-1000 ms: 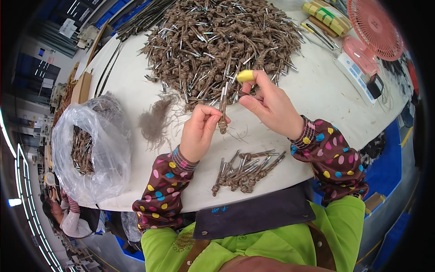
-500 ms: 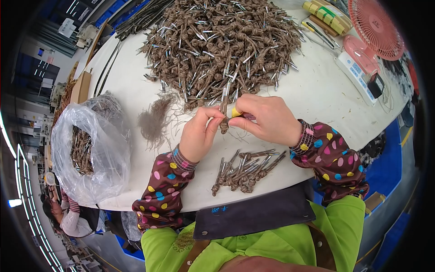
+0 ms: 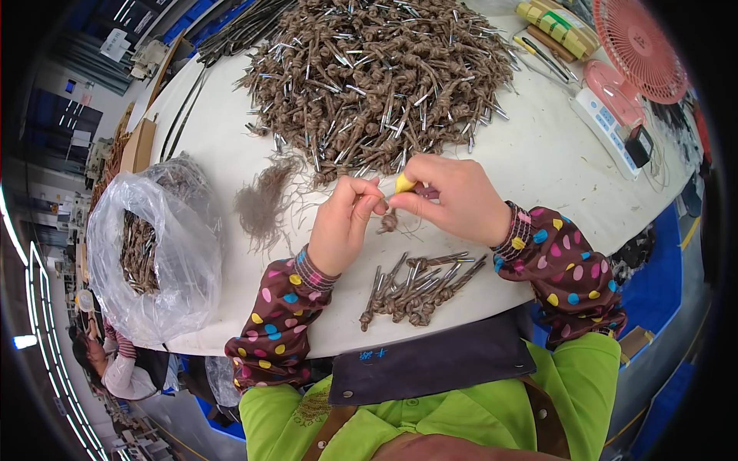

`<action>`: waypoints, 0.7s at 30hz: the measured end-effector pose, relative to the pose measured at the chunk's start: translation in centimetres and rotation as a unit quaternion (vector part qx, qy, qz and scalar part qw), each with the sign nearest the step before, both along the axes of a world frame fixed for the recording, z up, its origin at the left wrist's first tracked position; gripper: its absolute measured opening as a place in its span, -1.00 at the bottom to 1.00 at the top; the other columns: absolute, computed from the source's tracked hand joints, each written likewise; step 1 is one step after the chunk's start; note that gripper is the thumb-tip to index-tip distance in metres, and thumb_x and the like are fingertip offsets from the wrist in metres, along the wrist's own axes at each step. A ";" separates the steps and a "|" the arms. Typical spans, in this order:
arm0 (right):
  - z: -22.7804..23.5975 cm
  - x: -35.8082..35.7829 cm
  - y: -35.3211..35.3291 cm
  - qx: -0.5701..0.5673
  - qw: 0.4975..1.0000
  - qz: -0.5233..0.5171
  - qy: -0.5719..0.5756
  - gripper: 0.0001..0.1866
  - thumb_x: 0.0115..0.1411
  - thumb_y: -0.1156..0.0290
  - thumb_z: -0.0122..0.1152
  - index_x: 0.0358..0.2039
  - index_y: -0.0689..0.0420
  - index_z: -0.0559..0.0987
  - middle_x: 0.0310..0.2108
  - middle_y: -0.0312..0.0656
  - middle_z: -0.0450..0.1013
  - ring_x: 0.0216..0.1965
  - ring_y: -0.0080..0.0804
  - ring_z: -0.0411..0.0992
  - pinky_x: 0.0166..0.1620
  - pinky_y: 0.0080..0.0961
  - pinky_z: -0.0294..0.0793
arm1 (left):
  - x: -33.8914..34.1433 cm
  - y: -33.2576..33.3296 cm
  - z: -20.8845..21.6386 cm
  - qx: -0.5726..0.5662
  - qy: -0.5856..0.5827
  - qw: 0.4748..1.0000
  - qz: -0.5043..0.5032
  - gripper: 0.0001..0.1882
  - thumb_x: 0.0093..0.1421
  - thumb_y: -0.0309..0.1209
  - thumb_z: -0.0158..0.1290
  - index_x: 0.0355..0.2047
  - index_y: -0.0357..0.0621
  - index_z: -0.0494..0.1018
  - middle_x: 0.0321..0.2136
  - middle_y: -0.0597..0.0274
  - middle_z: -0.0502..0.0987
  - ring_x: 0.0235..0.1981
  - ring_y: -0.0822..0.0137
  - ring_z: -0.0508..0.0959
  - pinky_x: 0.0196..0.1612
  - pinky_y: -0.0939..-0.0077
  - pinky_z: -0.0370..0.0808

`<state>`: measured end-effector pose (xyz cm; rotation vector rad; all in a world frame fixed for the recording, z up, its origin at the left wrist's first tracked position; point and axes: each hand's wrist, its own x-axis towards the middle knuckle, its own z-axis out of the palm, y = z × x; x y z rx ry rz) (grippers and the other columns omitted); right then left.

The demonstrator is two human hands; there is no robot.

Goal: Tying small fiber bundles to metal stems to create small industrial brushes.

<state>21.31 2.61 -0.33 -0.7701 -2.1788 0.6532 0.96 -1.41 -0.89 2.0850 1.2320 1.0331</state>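
Observation:
My left hand is closed, thumb and forefinger pinching a brown knotted cord, whose knot hangs below the fingertips. My right hand is closed beside it, its fingertips close to the same cord. Part of a small tool with a purplish handle shows in the right palm; its working end is hidden. Something yellow covers or sits at the right forefinger's tip. Several knotted cords with metal tips lie in a small group nearer me. A large heap of similar cords rises beyond my hands.
Loose brown fibre lies left of my hands. A clear plastic bag with more cords stands at the left. Far right are a pink fan, a white power strip and a pen. Another person sits far left.
The cord, earlier upright with its metal tips pointing away, has turned, and its tips are now hidden by my fingers. Its knot has shifted slightly right. Both hands stay close together.

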 end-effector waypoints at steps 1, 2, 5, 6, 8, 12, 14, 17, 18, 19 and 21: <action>0.1 0.1 0.3 -0.035 0.999 -0.009 0.027 -0.66 0.05 0.15 0.30 -0.37 0.14 0.45 -0.52 -0.24 0.38 -0.58 -0.41 0.36 -0.48 -0.56 0.34 | 0.1 0.0 -0.1 -0.040 -0.046 0.998 -0.008 -0.92 0.30 -0.49 -0.12 -0.25 -0.24 0.28 -0.44 0.10 0.49 -0.36 0.26 0.55 -0.21 0.44 0.46; 0.2 0.2 0.4 -0.070 0.996 -0.018 0.054 -0.62 0.03 0.15 0.33 -0.32 0.16 0.45 -0.49 -0.23 0.40 -0.56 -0.45 0.35 -0.46 -0.58 0.35 | 0.2 0.0 -0.2 -0.081 -0.091 0.992 -0.016 -0.91 0.31 -0.48 -0.13 -0.25 -0.25 0.28 -0.46 0.13 0.49 -0.40 0.32 0.54 -0.22 0.48 0.46; -0.5 -0.3 0.4 -0.064 0.995 -0.014 0.077 -0.54 0.00 0.14 0.36 -0.25 0.20 0.44 -0.45 -0.21 0.42 -0.53 -0.48 0.32 -0.44 -0.56 0.36 | 0.3 0.2 -0.3 -0.105 -0.152 0.983 -0.002 -0.91 0.31 -0.46 -0.12 -0.26 -0.23 0.31 -0.45 0.15 0.50 -0.38 0.36 0.54 -0.22 0.57 0.43; -0.4 -0.2 0.6 -0.067 0.995 -0.014 0.076 -0.54 0.00 0.14 0.36 -0.25 0.20 0.44 -0.45 -0.21 0.42 -0.53 -0.48 0.32 -0.44 -0.56 0.36 | 0.1 0.5 -0.1 -0.107 -0.153 0.982 -0.002 -0.91 0.31 -0.46 -0.12 -0.26 -0.23 0.31 -0.45 0.15 0.50 -0.38 0.36 0.54 -0.22 0.57 0.43; 0.1 0.3 1.3 -0.129 0.992 -0.014 0.008 -0.54 -0.02 0.11 0.34 -0.25 0.16 0.44 -0.37 -0.09 0.47 -0.31 -0.16 0.47 -0.30 -0.39 0.43 | -1.2 1.3 0.6 -0.071 -0.023 0.990 0.123 -0.93 0.25 -0.48 -0.04 -0.27 -0.18 0.37 -0.45 0.19 0.50 -0.36 0.30 0.54 -0.20 0.53 0.44; -1.7 1.0 2.1 -0.149 0.974 0.087 -0.144 -0.57 0.00 0.17 0.31 -0.21 0.14 0.42 -0.40 -0.11 0.50 -0.35 -0.14 0.48 -0.31 -0.33 0.44 | -4.4 2.4 0.7 0.145 0.325 0.914 0.197 -0.85 0.17 -0.50 0.01 -0.22 -0.12 0.40 -0.26 0.22 0.46 -0.21 0.21 0.45 -0.02 0.35 0.33; -1.8 0.4 1.0 -0.106 0.971 0.063 -0.203 -0.60 -0.02 0.25 0.33 -0.24 0.13 0.39 -0.51 -0.22 0.49 -0.44 -0.16 0.50 -0.41 -0.31 0.42 | -4.6 2.5 0.6 0.198 0.407 0.859 0.238 -0.81 0.13 -0.50 0.05 -0.22 -0.09 0.42 -0.22 0.21 0.45 -0.16 0.14 0.43 0.02 0.26 0.29; -2.5 0.0 0.4 -0.057 0.964 0.026 -0.258 -0.64 -0.04 0.34 0.30 -0.25 0.13 0.40 -0.59 -0.20 0.48 -0.45 -0.12 0.49 -0.40 -0.28 0.44 | -4.2 2.4 0.8 0.218 0.414 0.843 0.265 -0.80 0.10 -0.46 0.09 -0.23 -0.07 0.42 -0.18 0.21 0.43 -0.12 0.16 0.41 0.03 0.17 0.24; -2.6 0.2 0.5 -0.058 0.964 0.025 -0.259 -0.64 -0.04 0.34 0.30 -0.25 0.13 0.40 -0.59 -0.20 0.48 -0.45 -0.12 0.49 -0.40 -0.28 0.44 | -3.7 2.4 0.9 0.191 0.366 0.885 0.215 -0.79 0.08 -0.47 0.10 -0.24 -0.09 0.41 -0.19 0.19 0.42 -0.12 0.14 0.41 0.00 0.19 0.26; -2.5 0.3 0.6 -0.068 0.970 0.017 -0.231 -0.66 -0.04 0.36 0.28 -0.25 0.13 0.39 -0.59 -0.19 0.48 -0.46 -0.12 0.49 -0.41 -0.27 0.44 | -3.3 2.1 1.1 0.163 0.317 0.919 0.166 -0.78 0.07 -0.47 0.11 -0.25 -0.10 0.40 -0.20 0.18 0.42 -0.12 0.13 0.40 -0.03 0.21 0.28; -2.2 0.4 0.5 -0.078 0.976 0.009 -0.204 -0.67 -0.03 0.39 0.26 -0.25 0.13 0.39 -0.60 -0.17 0.48 -0.47 -0.11 0.49 -0.41 -0.26 0.45 | -2.9 1.7 0.3 0.112 0.282 0.945 0.120 -0.76 0.04 -0.46 0.14 -0.25 -0.11 0.40 -0.23 0.18 0.41 -0.15 0.12 0.40 -0.06 0.24 0.30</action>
